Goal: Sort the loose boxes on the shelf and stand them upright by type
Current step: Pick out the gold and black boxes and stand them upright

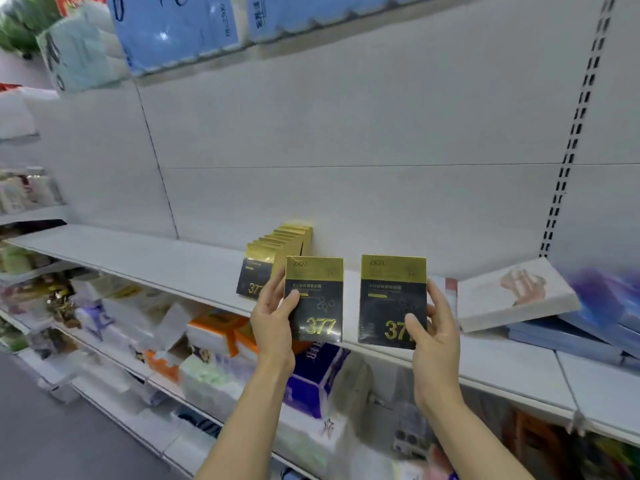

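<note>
- The left hand (273, 315) holds one black-and-gold box (314, 299) upright in front of the shelf (145, 251), thumb pressed on its front face, the other fingers curled behind its left edge.
- The right hand (433, 320) holds a second black-and-gold box (393, 301) of the same print — gold band on top, a gold "377" low on the dark panel — with the thumb over the lower right corner and the fingers wrapped behind the right edge.
- The two held boxes face the camera side by side, apart from each other, their lower edges over the front lip of the shelf.
- Behind the left hand a row of matching boxes (277, 251) stands upright on the shelf, packed front to back and reaching to the white back panel (346, 133).
- To the right, near the right hand, a white flat box with a pink hand picture (516, 292) lies tilted, resting on a loose pile of blue flat boxes (568, 337) that lie flat on the shelf.
- Further right the purple-blue packs (609, 299) are too blurred to read.
- The shelf above carries blue wrapped packs (176, 26) — paper goods, by the look.
- The lower shelf (214, 344) holds orange, white and purple packages, blurred.
</note>
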A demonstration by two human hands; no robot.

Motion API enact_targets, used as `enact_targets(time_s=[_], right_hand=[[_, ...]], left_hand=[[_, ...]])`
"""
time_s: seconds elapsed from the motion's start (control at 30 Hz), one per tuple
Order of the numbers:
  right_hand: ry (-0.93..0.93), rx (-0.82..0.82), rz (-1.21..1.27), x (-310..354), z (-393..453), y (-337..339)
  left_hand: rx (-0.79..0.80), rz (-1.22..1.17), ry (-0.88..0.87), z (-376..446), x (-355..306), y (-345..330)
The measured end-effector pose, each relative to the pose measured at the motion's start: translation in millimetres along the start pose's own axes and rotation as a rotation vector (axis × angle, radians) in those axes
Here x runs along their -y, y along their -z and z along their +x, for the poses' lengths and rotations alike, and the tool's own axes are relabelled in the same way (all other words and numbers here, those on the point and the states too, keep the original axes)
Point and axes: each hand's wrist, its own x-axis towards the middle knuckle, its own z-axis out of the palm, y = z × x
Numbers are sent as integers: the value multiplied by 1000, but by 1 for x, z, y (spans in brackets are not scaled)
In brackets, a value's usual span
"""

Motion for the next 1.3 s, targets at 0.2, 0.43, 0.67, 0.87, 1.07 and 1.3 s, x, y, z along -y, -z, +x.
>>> enact_targets(time_s=[0.2,0.43,0.67,0.87,1.07,1.3], right_hand=[[-35,-26,-30,-28,14,-48],[-19,-1,-57,-65,53,-101],[-23,-2,-137,-90,67,-141],[3,-46,-182,-112,63,-186],[-9,-73,-163,-153,37,-269],[35,-262,-479,-186,33,-333]], left_hand=[[-16,6,49,52,13,36],[-30,46,25,119,30,74],[12,130,5,181,34,105],[95,242,-28,214,44,124],[114,250,-18,241,54,145],[744,203,148,244,36,185]])
